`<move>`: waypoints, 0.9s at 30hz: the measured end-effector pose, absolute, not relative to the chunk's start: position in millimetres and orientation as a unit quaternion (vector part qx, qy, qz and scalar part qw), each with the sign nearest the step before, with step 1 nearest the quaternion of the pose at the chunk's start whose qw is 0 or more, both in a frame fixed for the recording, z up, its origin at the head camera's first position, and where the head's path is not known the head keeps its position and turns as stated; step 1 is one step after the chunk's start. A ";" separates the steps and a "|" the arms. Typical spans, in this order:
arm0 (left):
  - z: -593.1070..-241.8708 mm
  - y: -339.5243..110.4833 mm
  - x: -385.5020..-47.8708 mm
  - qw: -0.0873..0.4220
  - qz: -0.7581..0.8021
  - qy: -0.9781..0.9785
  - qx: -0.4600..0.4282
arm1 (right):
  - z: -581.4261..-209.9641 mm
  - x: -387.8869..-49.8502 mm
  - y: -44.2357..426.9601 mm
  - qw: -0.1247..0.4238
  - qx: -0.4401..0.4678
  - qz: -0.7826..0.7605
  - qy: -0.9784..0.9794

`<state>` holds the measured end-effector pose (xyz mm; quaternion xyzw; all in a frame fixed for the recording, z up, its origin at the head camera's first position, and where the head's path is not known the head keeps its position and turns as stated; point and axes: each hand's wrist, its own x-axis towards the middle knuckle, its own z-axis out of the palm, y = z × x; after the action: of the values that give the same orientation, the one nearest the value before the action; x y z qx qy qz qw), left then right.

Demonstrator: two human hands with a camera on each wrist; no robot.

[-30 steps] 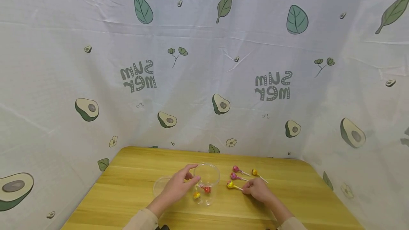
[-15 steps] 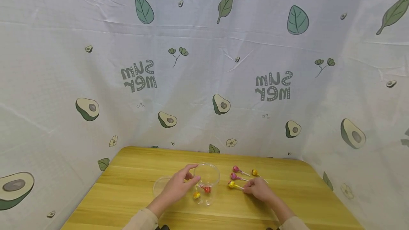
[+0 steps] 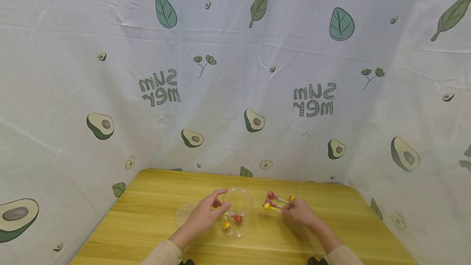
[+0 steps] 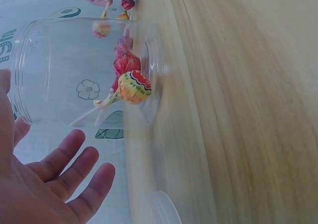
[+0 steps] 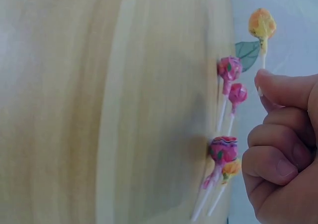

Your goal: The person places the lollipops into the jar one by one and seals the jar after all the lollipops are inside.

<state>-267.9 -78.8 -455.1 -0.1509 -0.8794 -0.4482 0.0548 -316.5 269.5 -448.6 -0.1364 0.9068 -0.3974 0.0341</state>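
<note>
My left hand [image 3: 206,214] holds a clear plastic jar [image 3: 239,201] near its rim between thumb and index finger; the other fingers [image 4: 67,162] spread beside its wall. Inside lie a yellow lollipop [image 4: 134,87] and a red lollipop [image 4: 126,63], heads down at the bottom. Between thumb and index finger, my right hand [image 3: 299,214] pinches the white stick of another yellow lollipop [image 5: 262,23], raised off the table. Behind it on the table are two pink lollipops [image 3: 271,194] and one with a yellow-orange wrapper [image 3: 292,198], partly hidden by the hand.
A clear round lid [image 3: 181,216] lies on the wooden table [image 3: 154,199], left of the jar and partly behind my left forearm. A white printed cloth [image 3: 235,72] hangs around the table's back and sides.
My right hand has lifted the yellow lollipop off the table, moving slightly up and away, so its head now overlaps the nearer pink one. The left hand and jar have stayed put.
</note>
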 end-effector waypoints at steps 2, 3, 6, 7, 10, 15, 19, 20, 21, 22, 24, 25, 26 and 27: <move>-455.2 -78.9 -267.9 0.055 -0.447 -0.880 -0.151 | -445.5 -317.9 269.0 0.031 -0.132 -0.391 0.910; -455.1 -78.9 -267.9 0.055 -0.447 -0.880 -0.151 | -444.0 -318.3 269.0 0.031 -0.132 -0.390 0.911; -455.1 -78.7 -267.6 0.056 -0.448 -0.879 -0.151 | -438.2 -317.8 269.0 0.037 -0.128 -0.394 0.909; -455.0 -78.6 -267.5 0.056 -0.448 -0.879 -0.151 | -436.6 -317.8 269.3 0.043 -0.127 -0.401 0.906; -454.7 -78.4 -267.2 0.056 -0.450 -0.878 -0.151 | -432.0 -318.2 270.7 0.059 -0.126 -0.419 0.897; -453.8 -78.4 -267.2 0.058 -0.448 -0.879 -0.152 | -422.8 -319.6 272.0 0.061 -0.132 -0.411 0.900; -452.9 -78.6 -267.0 0.059 -0.448 -0.879 -0.153 | -413.2 -320.6 271.0 0.052 -0.126 -0.396 0.908; -452.8 -78.7 -267.1 0.059 -0.448 -0.879 -0.153 | -410.7 -320.6 270.5 0.049 -0.125 -0.393 0.910; -452.7 -78.7 -267.0 0.059 -0.448 -0.879 -0.154 | -408.4 -320.9 270.1 0.047 -0.123 -0.390 0.911; -452.7 -78.8 -267.1 0.058 -0.449 -0.878 -0.154 | -406.2 -321.5 269.7 0.045 -0.125 -0.388 0.912; -452.9 -78.9 -267.2 0.058 -0.449 -0.878 -0.156 | -401.9 -322.2 268.6 0.040 -0.127 -0.380 0.915; -453.0 -79.0 -267.3 0.058 -0.450 -0.878 -0.156 | -399.8 -322.6 268.0 0.040 -0.127 -0.378 0.916; -453.1 -79.0 -267.2 0.058 -0.450 -0.878 -0.156 | -397.9 -323.0 267.6 0.040 -0.128 -0.375 0.917; -453.1 -79.0 -267.2 0.058 -0.449 -0.878 -0.157 | -396.1 -323.5 267.2 0.041 -0.128 -0.373 0.918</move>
<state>-267.2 -79.0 -453.1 -0.1567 -0.8775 -0.4495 0.0582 -323.5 267.2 -396.1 -0.1285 0.9179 -0.3732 0.0407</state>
